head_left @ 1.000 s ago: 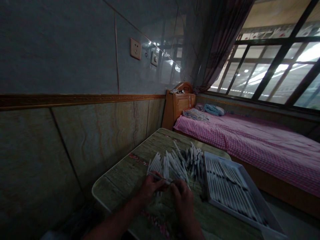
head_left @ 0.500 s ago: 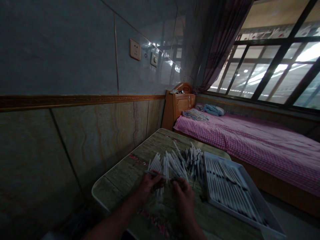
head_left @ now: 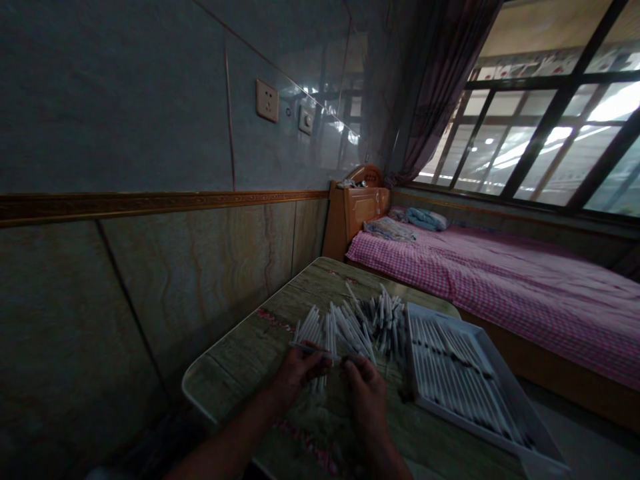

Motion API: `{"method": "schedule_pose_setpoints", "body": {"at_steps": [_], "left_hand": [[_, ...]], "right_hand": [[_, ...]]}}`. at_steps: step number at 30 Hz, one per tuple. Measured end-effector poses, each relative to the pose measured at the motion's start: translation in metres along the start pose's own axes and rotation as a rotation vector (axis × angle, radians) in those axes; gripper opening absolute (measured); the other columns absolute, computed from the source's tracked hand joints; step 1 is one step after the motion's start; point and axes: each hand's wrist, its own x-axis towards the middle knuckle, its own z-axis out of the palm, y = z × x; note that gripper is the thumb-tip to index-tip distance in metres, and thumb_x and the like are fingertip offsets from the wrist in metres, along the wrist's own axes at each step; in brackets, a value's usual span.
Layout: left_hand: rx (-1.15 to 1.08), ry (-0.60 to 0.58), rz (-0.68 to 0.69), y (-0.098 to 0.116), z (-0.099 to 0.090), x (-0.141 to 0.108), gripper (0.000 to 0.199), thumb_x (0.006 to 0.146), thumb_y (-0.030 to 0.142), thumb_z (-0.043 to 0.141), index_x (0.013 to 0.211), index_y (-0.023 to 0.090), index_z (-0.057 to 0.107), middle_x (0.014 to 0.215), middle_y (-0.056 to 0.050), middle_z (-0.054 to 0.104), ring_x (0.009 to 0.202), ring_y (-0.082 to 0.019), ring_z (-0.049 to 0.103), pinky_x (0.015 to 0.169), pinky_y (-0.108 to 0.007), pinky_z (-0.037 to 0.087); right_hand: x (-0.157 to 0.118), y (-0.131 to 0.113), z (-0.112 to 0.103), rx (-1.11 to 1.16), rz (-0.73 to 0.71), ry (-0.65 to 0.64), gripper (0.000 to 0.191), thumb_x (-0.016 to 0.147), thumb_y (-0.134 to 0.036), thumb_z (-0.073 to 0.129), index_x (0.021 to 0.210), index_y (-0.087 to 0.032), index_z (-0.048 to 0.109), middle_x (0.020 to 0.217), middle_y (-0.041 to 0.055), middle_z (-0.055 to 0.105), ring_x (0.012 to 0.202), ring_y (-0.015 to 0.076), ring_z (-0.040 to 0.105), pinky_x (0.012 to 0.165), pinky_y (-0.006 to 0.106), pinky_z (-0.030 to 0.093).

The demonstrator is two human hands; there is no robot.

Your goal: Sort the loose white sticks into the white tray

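Note:
My left hand (head_left: 299,371) is closed around a thin white pen-like tube (head_left: 313,349), which points sideways toward the right. Facing it, my right hand (head_left: 367,393) is pinched at the tube's right end, around something small and dark that I cannot make out. Just beyond both hands lie loose white tubes (head_left: 346,328) in fanned-out bunches on the table. A denser heap (head_left: 385,317) of tubes with dark parts sits farther right. Beside the heap, a pale shallow tray (head_left: 517,360) holds several similar tubes in slanting rows.
The table (head_left: 235,360) has a patterned top and rounded corners. A tiled wall (head_left: 200,267) runs along the left. Behind the table stands a bed (head_left: 480,267) with a pink checked sheet and a wooden headboard (head_left: 363,207). The tray reaches the table's right edge.
The hands stay nearly where they were, with the tube held between them. The camera view has shifted very slightly.

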Motion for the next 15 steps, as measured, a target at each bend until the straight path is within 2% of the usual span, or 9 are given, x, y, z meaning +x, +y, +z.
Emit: {"method": "schedule_pose_setpoints", "body": {"at_steps": [4, 8, 15], "left_hand": [[-0.029, 0.003, 0.02, 0.0002, 0.0002, 0.0004, 0.048, 0.046, 0.035, 0.092, 0.076, 0.015, 0.06, 0.068, -0.001, 0.072, 0.065, -0.016, 0.07, 0.065, -0.027, 0.055], [-0.009, 0.003, 0.015, -0.0021, -0.0011, 0.0016, 0.049, 0.046, 0.036, 0.092, 0.076, 0.015, 0.06, 0.067, -0.001, 0.072, 0.064, -0.016, 0.069, 0.066, -0.027, 0.055], [0.042, -0.021, 0.013, -0.0032, -0.0026, 0.0017, 0.048, 0.049, 0.038, 0.09, 0.078, 0.015, 0.059, 0.07, -0.003, 0.074, 0.065, -0.017, 0.07, 0.067, -0.028, 0.055]], "right_hand": [[0.0006, -0.0015, -0.0011, -0.004, 0.048, -0.038, 0.026, 0.067, -0.043, 0.068, 0.076, -0.018, 0.072, 0.072, 0.0024, 0.069, 0.07, 0.0186, 0.061, 0.062, 0.026, 0.046], [-0.0002, -0.0015, -0.0005, -0.016, 0.052, -0.046, 0.028, 0.065, -0.044, 0.069, 0.075, -0.018, 0.072, 0.071, 0.0028, 0.069, 0.069, 0.0191, 0.061, 0.061, 0.027, 0.046], [-0.0015, 0.0004, 0.0002, -0.049, -0.041, -0.024, 0.025, 0.068, -0.043, 0.066, 0.074, -0.019, 0.072, 0.069, 0.003, 0.07, 0.066, 0.019, 0.062, 0.058, 0.026, 0.047]]}}
